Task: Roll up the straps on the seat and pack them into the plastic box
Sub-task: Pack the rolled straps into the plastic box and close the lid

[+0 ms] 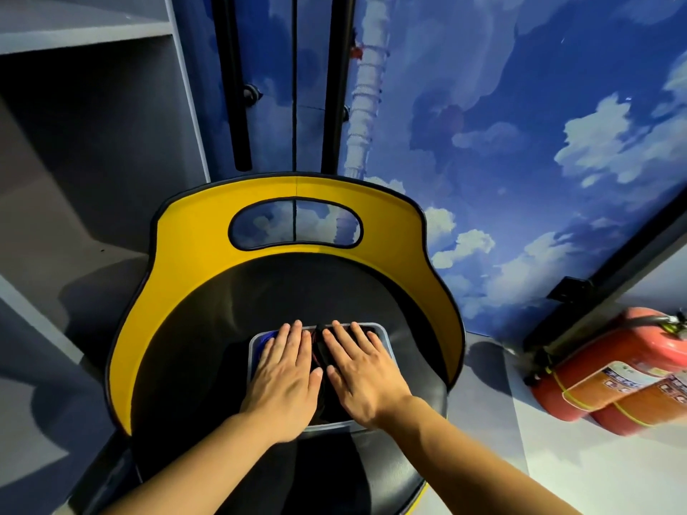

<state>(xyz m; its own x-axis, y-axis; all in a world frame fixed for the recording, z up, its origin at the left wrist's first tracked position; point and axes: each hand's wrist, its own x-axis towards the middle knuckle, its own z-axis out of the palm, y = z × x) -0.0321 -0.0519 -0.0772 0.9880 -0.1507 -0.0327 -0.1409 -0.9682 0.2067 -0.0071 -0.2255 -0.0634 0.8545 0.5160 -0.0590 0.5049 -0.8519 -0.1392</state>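
Note:
A clear plastic box with a grey-blue rim sits on the black seat of a yellow-backed chair. My left hand lies flat on the left half of the box, fingers straight. Beside it, my right hand lies flat on the right half in the same way. Between the two hands a dark rolled strap with reddish edging shows inside the box. A bit of blue shows at the box's far left corner. Most of what the box holds is hidden under my hands.
The chair's yellow backrest curves round the seat and has an oval cut-out. Grey shelving stands to the left. A cloud-painted wall rises behind. Two red fire extinguishers lie on the floor at the right.

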